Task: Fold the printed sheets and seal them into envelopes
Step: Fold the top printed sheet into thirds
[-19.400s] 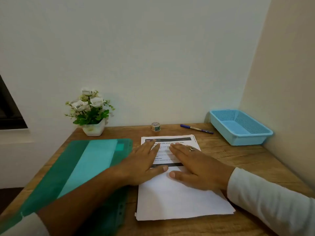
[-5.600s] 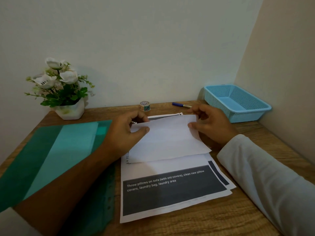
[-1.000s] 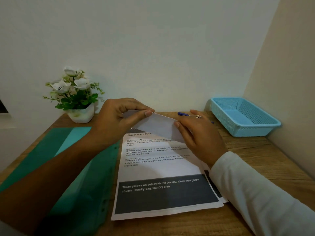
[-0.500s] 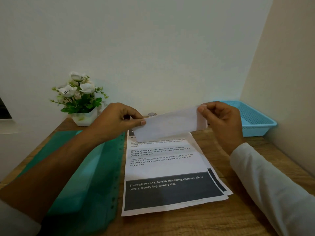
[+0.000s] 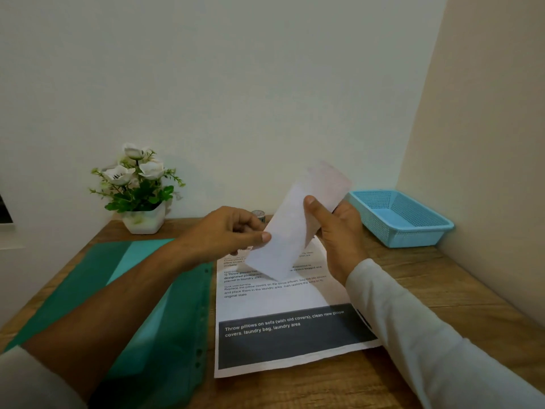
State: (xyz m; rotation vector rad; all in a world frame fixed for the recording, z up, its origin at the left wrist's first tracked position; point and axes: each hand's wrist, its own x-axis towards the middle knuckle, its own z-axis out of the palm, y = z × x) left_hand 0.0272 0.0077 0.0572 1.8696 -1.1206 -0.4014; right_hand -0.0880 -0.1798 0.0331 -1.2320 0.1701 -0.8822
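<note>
While my left hand [image 5: 227, 234] and right hand [image 5: 339, 231] pinch the folded white paper sheet [image 5: 286, 243] aloft, I am probably checking its creases.

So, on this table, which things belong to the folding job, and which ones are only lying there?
Belong to the job:
- folded sheet, pinched by the left hand and right hand
- stack of printed sheets
- tape roll, perhaps for sealing

Lying about:
- flower pot
- basket
- folder, use unclear

No envelope is in view.
</note>
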